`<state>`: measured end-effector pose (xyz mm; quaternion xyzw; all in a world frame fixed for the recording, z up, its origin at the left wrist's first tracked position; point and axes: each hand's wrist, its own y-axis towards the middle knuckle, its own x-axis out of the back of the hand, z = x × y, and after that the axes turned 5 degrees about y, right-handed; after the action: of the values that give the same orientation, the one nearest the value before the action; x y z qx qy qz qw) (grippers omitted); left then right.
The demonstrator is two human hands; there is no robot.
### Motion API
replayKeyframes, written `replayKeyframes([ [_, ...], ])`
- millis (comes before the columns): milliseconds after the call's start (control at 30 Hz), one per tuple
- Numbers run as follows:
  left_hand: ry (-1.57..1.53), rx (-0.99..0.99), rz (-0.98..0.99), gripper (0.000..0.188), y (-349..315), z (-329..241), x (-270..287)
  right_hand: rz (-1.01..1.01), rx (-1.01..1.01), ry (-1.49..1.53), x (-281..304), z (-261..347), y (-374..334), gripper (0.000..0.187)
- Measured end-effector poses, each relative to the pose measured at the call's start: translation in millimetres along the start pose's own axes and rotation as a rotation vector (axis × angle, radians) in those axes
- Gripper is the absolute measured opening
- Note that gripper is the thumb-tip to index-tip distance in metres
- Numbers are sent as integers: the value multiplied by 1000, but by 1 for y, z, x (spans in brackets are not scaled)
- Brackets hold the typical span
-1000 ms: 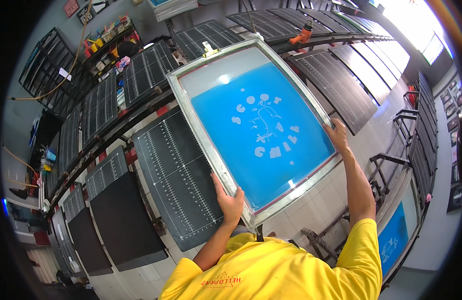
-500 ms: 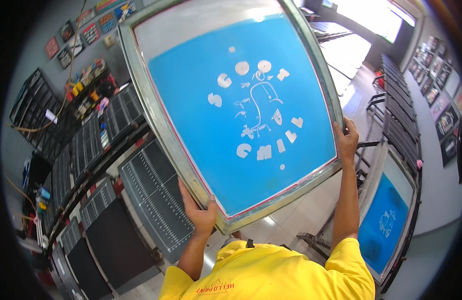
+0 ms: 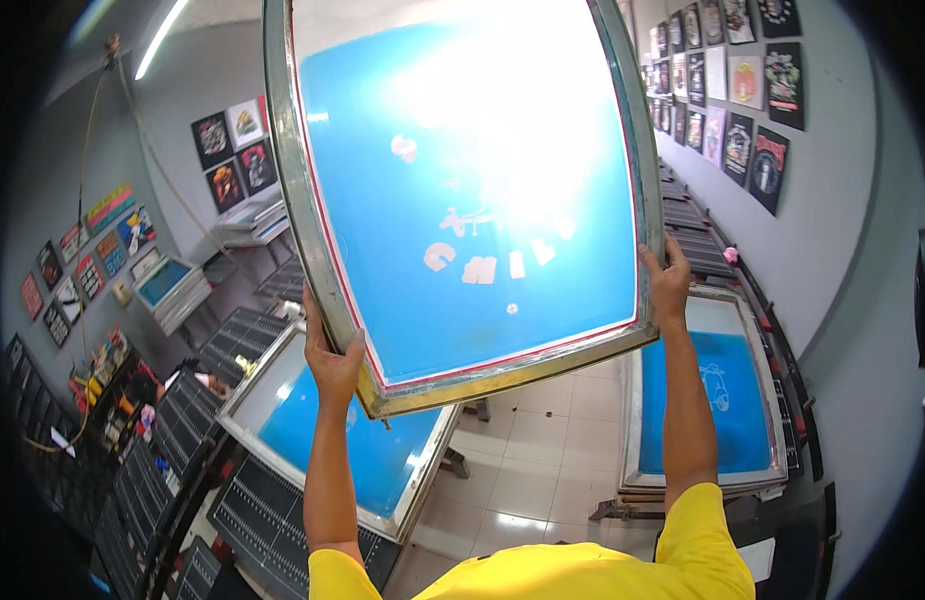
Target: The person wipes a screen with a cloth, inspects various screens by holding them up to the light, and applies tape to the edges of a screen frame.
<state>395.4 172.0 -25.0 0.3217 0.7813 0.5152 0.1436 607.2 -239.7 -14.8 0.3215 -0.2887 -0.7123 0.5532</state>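
Item held: your left hand (image 3: 332, 362) and right hand (image 3: 668, 283) each clamp a lower corner of the large metal-framed printing screen with blue mesh and pale cut-out shapes (image 3: 462, 190), fingers wrapped over the rail, the screen raised overhead and tilted against the light. Handling, as judged: rigid frame, moderately heavy, taut mesh easily punctured; grip the rails only. Surroundings: two further blue-mesh screens (image 3: 332, 440) (image 3: 704, 390) on dark print pallets (image 3: 262, 515) below, tiled floor (image 3: 527, 470), framed printed shirts (image 3: 767, 165) on the grey wall.
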Motion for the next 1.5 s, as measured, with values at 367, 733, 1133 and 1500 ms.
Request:
replayKeyframes([
  [367,-201,-80,118,85,45,-18,-68,-174,56,-28,80,9,11,31],
  [733,-254,-96,144,85,78,-31,-74,-229,37,-137,86,16,24,37],
  [1133,-269,-159,155,87,109,-52,-68,-280,35,-29,79,19,46,41],
  [1500,-246,-248,159,84,190,-71,-66,-261,32,20,71,46,112,38],
])
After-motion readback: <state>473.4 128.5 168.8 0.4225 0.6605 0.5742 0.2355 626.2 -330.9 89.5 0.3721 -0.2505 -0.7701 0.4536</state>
